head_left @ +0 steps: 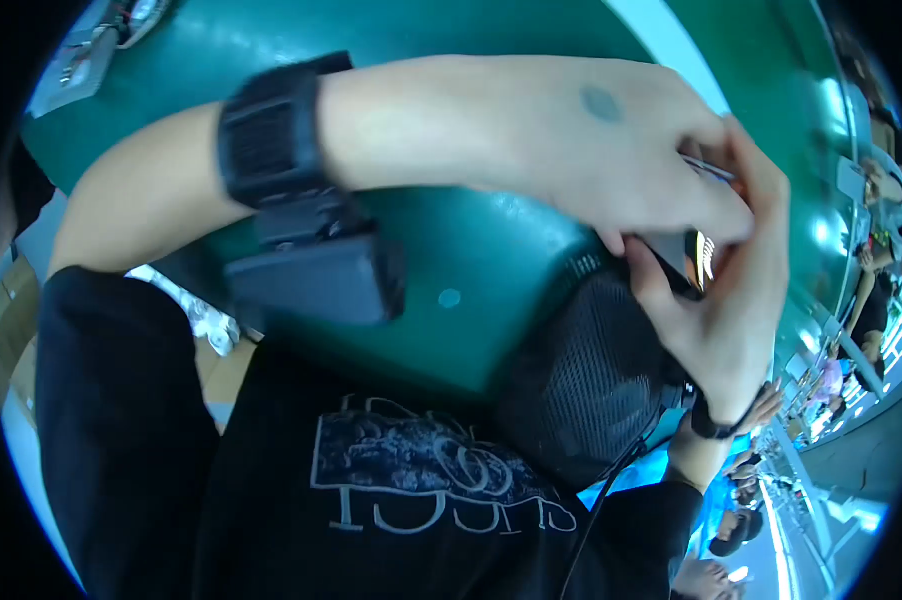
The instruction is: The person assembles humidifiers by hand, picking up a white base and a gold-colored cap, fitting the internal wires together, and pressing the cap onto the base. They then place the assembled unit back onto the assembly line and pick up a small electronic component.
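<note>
My left hand (641, 150) reaches across from the left, its fingers bent down and closed. It meets my right hand (731, 290), whose thumb and fingers curl in from the right. Between them is a small dark, glossy piece (704, 255) with a gold glint; the fingers cover most of it, so its kind cannot be told. Just below and left of my right hand is a black object with a mesh surface (596, 370), close to my body. A black device on a strap (311, 275) is fastened to my left wrist, and a black band (716, 420) circles my right wrist.
Beneath my hands spreads a green tabletop (451, 250). A clear tray (76, 70) with small parts stands at the far left. A thin black cable (591, 530) runs down beside my shirt. Cardboard boxes (16, 310) are at the left, and other people (736, 525) sit along the right.
</note>
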### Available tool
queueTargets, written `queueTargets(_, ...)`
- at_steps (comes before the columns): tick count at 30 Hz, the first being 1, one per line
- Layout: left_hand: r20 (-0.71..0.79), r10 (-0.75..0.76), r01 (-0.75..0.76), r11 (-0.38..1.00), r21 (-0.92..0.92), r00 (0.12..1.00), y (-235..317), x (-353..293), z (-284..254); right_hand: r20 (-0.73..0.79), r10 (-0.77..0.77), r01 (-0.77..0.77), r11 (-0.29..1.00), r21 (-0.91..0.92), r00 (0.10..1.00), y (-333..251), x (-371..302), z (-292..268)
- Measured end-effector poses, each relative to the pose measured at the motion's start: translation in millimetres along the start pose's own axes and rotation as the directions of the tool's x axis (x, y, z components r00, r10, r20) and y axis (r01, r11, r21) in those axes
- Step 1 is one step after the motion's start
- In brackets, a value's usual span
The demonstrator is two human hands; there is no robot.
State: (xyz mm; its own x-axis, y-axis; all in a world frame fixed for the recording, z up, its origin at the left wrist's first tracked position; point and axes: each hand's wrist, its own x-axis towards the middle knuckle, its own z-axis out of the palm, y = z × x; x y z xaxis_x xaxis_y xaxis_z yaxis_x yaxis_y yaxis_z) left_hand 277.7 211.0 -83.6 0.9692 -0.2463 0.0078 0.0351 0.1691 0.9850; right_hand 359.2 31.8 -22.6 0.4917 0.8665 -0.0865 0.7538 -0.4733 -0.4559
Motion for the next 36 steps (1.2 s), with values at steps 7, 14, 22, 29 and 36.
queueTargets(7, -0.173, -0.129, 0.099, 0.980, -0.172, 0.976, -11.4, -12.1, 5.7, -0.033, -0.050, 0.047, 0.996, -0.076, 0.998, -0.1, -7.2, 1.1)
queueTargets(14, -0.270, 0.332, -0.158, 0.845, 0.511, 0.904, -19.8, -31.2, 4.0, -0.338, 0.175, -0.248, 0.951, -0.186, 0.925, 66.8, -9.9, -24.1)
queueTargets(22, -0.458, 0.605, -0.088, 0.660, 0.747, 0.652, -0.8, -0.4, -106.1, -0.469, 0.172, -0.215, 0.976, -0.038, 0.866, 2.1, -82.6, -79.8)
queueTargets(29, -0.579, 0.632, 0.108, 0.622, 0.775, 0.514, -9.1, 53.0, -173.7, 0.118, 0.000, -0.083, 0.713, 0.696, 0.993, -69.2, -290.2, -44.5)
queueTargets(36, -0.466, 0.552, -0.062, 0.689, 0.723, 0.692, -16.2, 15.0, -191.4, 0.313, 0.941, -0.285, -0.268, 0.920, 0.125, -115.2, -431.0, 254.1)
